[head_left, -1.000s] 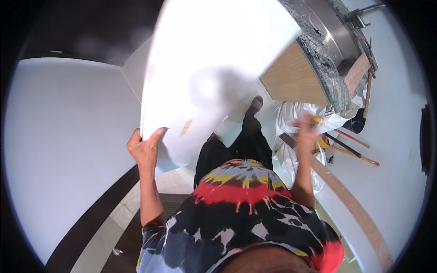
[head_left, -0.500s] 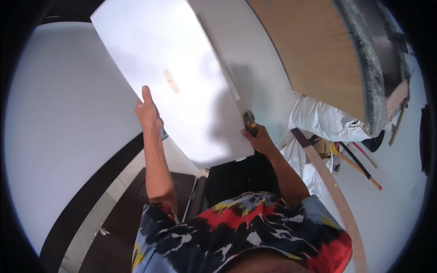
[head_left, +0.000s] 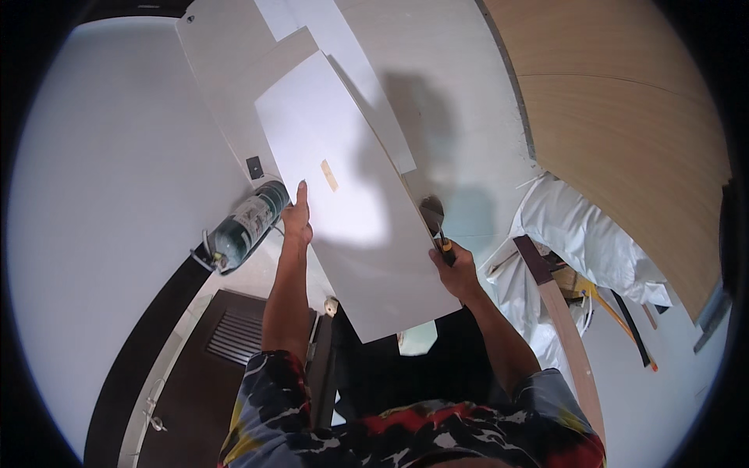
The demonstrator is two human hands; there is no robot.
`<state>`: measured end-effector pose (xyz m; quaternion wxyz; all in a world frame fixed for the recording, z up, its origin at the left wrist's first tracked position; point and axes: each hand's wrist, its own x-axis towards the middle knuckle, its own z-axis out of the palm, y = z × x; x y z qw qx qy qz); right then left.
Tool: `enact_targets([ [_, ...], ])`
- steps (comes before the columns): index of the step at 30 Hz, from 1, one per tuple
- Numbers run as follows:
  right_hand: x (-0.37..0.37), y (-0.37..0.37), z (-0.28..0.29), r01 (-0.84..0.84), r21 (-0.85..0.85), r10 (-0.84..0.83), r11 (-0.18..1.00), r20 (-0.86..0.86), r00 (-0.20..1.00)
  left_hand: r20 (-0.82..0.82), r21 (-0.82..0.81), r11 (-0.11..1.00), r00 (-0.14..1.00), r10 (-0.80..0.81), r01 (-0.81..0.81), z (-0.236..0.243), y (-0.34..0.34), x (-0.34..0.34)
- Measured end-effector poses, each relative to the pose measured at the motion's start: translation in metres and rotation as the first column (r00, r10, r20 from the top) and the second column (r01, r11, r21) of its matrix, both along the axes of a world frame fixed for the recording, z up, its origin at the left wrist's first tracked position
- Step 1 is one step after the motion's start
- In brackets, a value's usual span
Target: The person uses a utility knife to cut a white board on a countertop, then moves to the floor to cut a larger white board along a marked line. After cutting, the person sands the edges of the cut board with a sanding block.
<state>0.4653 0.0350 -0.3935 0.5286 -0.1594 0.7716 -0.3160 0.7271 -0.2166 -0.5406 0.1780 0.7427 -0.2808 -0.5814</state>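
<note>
A white rectangular board (head_left: 351, 257) with a small tan strip (head_left: 328, 175) on its face slants across the middle. My left hand (head_left: 297, 210) is closed on its left edge, thumb on the face. At the right edge, my right hand (head_left: 452, 265) grips a putty knife (head_left: 433, 214) with a dark, yellow-banded handle and is against the board; the knife's broad metal blade points away from me. Behind the board, other pale flat panels (head_left: 296, 19) show, partly hidden by it.
A metal cylinder (head_left: 242, 230) stands beside the left wall (head_left: 101, 195). A dark louvred panel (head_left: 195, 374) lies lower left. At right are a wooden panel (head_left: 616, 140), white crumpled sheeting (head_left: 562, 210), a long timber strip (head_left: 569, 335) and long-handled tools (head_left: 640, 335).
My right hand, blurred near the tools earlier, came onto the board's right edge with the knife. The view has shifted, bringing the cylinder out; the board now appears lower and farther right.
</note>
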Motion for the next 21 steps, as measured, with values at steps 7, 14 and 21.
enact_targets([
  [7,-0.025,-0.098,-0.119,-0.069,-0.002,0.069,0.998,-0.072,0.995,-0.096,0.124,0.973,0.979,-0.182,0.194,-0.083,-0.137,-0.042],
  [14,-0.05,-0.197,-0.216,-0.039,-0.147,0.009,0.988,-0.199,0.98,-0.008,0.001,0.892,0.892,-0.453,0.453,-0.152,-0.244,-0.067],
  [21,-0.055,-0.245,-0.29,-0.066,-0.22,-0.015,0.973,-0.349,0.937,0.117,0.039,0.914,0.906,-0.406,0.404,-0.219,-0.23,-0.066],
])
